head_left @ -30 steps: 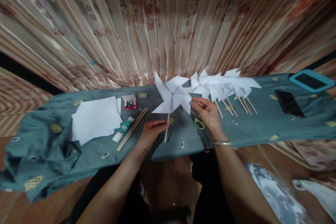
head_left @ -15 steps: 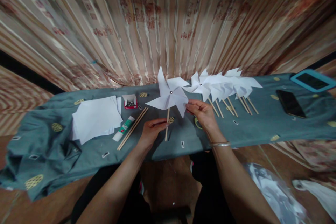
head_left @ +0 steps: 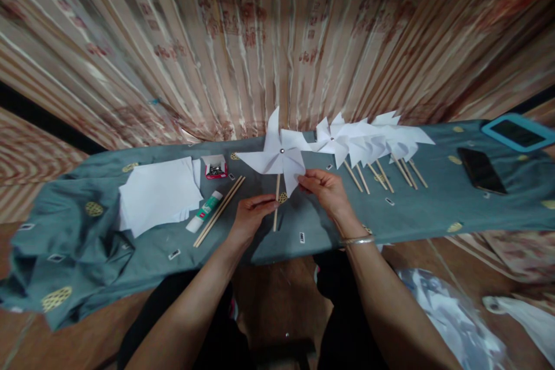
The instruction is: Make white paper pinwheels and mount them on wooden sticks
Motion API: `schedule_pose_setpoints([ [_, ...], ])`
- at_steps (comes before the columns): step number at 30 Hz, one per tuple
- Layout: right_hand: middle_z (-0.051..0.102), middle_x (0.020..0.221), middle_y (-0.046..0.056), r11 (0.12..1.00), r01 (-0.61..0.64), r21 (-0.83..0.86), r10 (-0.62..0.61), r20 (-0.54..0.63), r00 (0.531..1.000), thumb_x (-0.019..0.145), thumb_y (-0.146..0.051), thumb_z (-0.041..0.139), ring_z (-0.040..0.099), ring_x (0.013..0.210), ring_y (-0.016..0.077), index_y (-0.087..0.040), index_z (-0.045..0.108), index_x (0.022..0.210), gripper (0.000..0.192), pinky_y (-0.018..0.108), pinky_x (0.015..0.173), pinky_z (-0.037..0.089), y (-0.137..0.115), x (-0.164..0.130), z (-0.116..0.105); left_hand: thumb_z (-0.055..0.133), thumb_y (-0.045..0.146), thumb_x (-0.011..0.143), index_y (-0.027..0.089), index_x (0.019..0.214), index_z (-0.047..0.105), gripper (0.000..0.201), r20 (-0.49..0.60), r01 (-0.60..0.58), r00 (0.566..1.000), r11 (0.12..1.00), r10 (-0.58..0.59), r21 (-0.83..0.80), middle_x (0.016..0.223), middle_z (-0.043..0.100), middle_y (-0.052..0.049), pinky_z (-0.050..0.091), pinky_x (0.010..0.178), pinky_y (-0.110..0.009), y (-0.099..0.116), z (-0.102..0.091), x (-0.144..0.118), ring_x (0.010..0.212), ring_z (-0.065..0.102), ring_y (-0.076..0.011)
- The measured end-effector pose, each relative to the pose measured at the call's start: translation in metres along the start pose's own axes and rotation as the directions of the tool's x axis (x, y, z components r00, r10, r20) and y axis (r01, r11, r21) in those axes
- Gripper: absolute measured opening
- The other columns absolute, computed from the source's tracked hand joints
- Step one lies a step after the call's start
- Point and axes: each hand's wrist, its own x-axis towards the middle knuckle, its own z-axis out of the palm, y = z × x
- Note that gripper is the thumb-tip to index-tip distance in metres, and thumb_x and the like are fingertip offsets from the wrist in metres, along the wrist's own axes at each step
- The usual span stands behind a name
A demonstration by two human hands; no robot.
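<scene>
Near the middle of the frame, the left hand [head_left: 250, 215] is pinching the wooden stick [head_left: 276, 203] of a white paper pinwheel [head_left: 278, 156], keeping it upright over the teal cloth [head_left: 416, 208]. The right hand [head_left: 324, 191] is closing its fingertips on the pinwheel's lower right blade, though the exact grip is hard to make out. Just right of them, finished pinwheels [head_left: 368, 141] are lying in a row, while loose paper sheets [head_left: 158, 193], a glue stick [head_left: 204, 211] and spare sticks [head_left: 219, 211] are lying at centre left.

paper stack [head_left: 158, 192], glue stick [head_left: 204, 211], phone [head_left: 480, 170], tablet [head_left: 518, 132]
</scene>
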Motion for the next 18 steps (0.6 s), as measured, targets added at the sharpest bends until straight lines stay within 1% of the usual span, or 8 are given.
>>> schedule_pose_setpoints([
  [3, 0.066, 0.057, -0.002, 0.995, -0.082, 0.065, 0.079, 0.044, 0.996, 0.055, -0.058, 0.082, 0.057, 0.051, 0.0134, -0.022, 0.069, 0.068, 0.040, 0.027, 0.051, 0.047, -0.003, -0.001, 0.003, 0.090, 0.034, 0.049, 0.018, 0.075, 0.080, 0.033, -0.006, -0.006, 1.000, 1.000, 0.006, 0.016, 0.076, 0.078, -0.006, 0.053, 0.078, -0.034, 0.000, 0.000, 0.000, 0.073, 0.069, -0.0207],
  [11, 0.069, 0.061, -0.001, 0.987, -0.121, 0.107, 0.109, 0.111, 0.988, 0.052, -0.056, 0.084, 0.059, 0.054, 0.0127, -0.021, 0.068, 0.067, 0.041, 0.026, 0.053, 0.047, -0.005, -0.004, 0.012, 0.093, 0.036, 0.042, 0.018, 0.073, 0.079, 0.039, -0.025, 0.007, 1.000, 1.000, -0.007, -0.024, 0.071, 0.076, -0.004, 0.053, 0.077, -0.034, -0.003, 0.001, 0.001, 0.071, 0.069, -0.0202],
  [15, 0.070, 0.061, 0.000, 0.990, -0.112, 0.087, 0.100, 0.134, 0.986, 0.054, -0.057, 0.083, 0.059, 0.054, 0.0131, -0.021, 0.067, 0.064, 0.040, 0.027, 0.053, 0.047, -0.003, -0.007, 0.018, 0.091, 0.036, 0.046, 0.017, 0.075, 0.080, 0.036, 0.007, 0.007, 1.000, 1.000, -0.006, -0.025, 0.078, 0.078, -0.006, 0.053, 0.081, -0.035, 0.000, 0.002, -0.002, 0.078, 0.070, -0.0225],
  [18, 0.069, 0.059, 0.000, 0.997, -0.059, 0.039, 0.053, 0.138, 0.989, 0.057, -0.058, 0.082, 0.056, 0.053, 0.0122, -0.020, 0.066, 0.060, 0.041, 0.025, 0.051, 0.044, -0.002, -0.010, 0.021, 0.091, 0.034, 0.049, 0.017, 0.077, 0.080, 0.035, 0.023, 0.016, 1.000, 1.000, -0.016, -0.025, 0.082, 0.078, -0.008, 0.052, 0.084, -0.035, 0.002, 0.003, -0.004, 0.083, 0.071, -0.0236],
])
